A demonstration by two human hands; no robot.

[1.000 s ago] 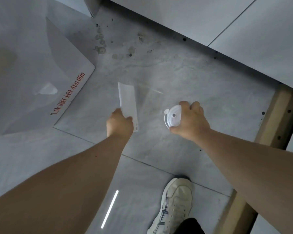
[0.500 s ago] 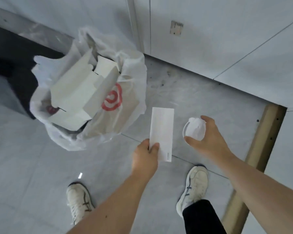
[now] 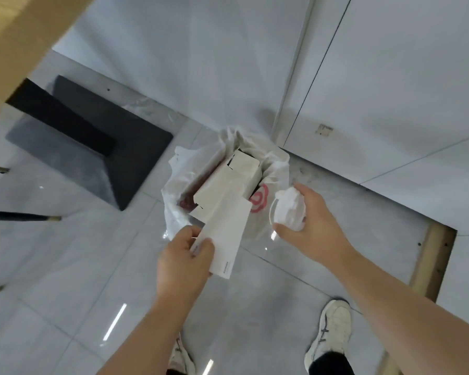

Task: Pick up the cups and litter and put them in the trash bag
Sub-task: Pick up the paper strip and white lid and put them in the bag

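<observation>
A white plastic trash bag (image 3: 278, 169) with a red logo stands open on the floor by the wall, stuffed with white cardboard boxes (image 3: 228, 182). My left hand (image 3: 183, 263) grips a flat white paper sleeve (image 3: 225, 234) by its lower end, its upper end reaching over the bag's near rim. My right hand (image 3: 313, 226) holds a white plastic cup lid with crumpled white tissue (image 3: 289, 211) just to the right of the bag's mouth.
A dark grey mat (image 3: 98, 147) lies left of the bag. Thin dark chair legs (image 3: 22, 216) stick in from the left edge. A tan wooden surface (image 3: 16, 44) fills the top-left corner. White wall panels rise behind the bag. My white sneakers (image 3: 329, 328) stand below.
Both hands lifted the paper sleeve and the lid from the floor and carried them to the trash bag. The bag now sits centred under my hands.
</observation>
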